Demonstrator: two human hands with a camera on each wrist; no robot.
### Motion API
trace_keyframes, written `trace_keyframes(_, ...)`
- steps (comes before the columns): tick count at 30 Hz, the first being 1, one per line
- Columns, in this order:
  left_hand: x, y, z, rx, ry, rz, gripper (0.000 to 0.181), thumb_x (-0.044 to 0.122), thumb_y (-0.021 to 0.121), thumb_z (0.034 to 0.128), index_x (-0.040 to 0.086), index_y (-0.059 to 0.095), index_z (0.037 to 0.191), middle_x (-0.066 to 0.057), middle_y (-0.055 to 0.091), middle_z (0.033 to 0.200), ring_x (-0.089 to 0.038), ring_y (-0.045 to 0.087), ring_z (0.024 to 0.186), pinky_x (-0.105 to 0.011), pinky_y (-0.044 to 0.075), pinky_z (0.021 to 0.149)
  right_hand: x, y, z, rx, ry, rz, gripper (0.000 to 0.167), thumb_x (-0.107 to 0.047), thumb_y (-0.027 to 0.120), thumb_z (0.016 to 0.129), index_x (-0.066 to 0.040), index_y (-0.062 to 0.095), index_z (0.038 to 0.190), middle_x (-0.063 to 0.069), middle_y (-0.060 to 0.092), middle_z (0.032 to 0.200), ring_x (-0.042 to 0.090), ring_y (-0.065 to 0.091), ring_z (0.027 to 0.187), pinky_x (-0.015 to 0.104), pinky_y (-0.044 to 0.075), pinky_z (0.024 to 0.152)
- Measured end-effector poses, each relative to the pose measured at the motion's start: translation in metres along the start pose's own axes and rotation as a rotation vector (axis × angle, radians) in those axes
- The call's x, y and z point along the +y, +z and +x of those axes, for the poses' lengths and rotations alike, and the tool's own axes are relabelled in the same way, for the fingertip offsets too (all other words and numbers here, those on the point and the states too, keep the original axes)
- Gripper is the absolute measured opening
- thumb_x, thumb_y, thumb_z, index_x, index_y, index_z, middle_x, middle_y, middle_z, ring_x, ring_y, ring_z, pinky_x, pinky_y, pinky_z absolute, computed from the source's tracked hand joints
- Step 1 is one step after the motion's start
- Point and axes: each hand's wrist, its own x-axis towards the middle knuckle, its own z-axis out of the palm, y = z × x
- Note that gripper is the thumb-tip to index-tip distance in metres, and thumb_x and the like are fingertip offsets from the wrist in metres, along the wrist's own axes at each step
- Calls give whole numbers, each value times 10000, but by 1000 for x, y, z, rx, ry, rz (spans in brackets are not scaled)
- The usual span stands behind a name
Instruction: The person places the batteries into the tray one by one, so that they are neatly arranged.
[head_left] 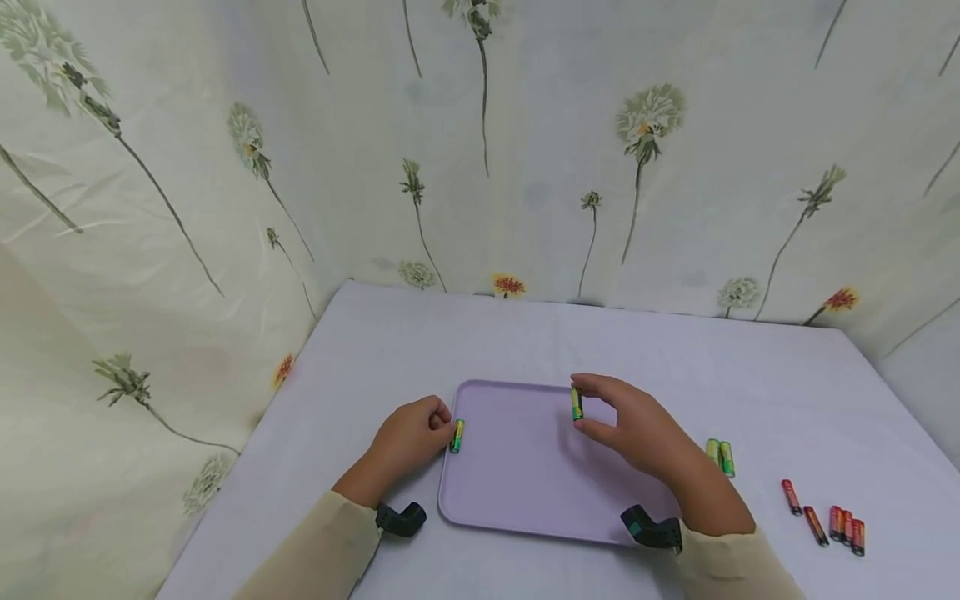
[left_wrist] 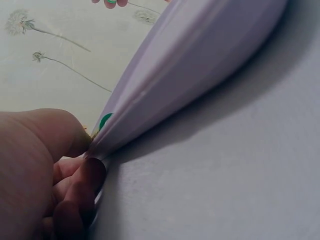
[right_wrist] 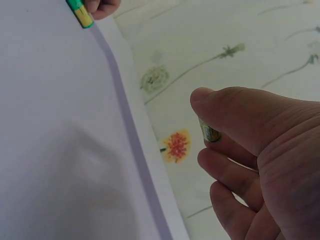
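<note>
At the left edge of the lilac tray (head_left: pixel 517 521), my left hand (head_left: pixel 411 433) has its thumb and a finger against a green and yellow battery (head_left: pixel 457 437), which it seems to pinch. The left wrist view shows the thumb (left_wrist: pixel 60 130) over the tray's rim and the other fingers curled outside it; the contact is partly hidden. Above the tray's far right part, my right hand (head_left: pixel 641 425) holds another green and yellow battery (head_left: pixel 577 403) between thumb and forefinger. In the right wrist view the thumb covers most of this battery (right_wrist: pixel 210 132).
Right of the tray, two green batteries (head_left: pixel 720 457) lie side by side. Farther right are several red batteries (head_left: pixel 841 525), some close together. The white-covered table (head_left: pixel 420 333) ends at a flower-patterned cloth (head_left: pixel 525 167) behind and to the left.
</note>
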Motion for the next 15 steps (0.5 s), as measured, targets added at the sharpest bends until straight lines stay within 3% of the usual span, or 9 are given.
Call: trace_keyframes(15,0,-1,0,-5,0,7,111,289,698,984,194,648,956,86,630,783,-126,563,729,-315,449,691,-11,6,6,-7,-17,15,623,-270,782,956,-138,531,1511,28,605,1491,340,567,1385,578,446,1111)
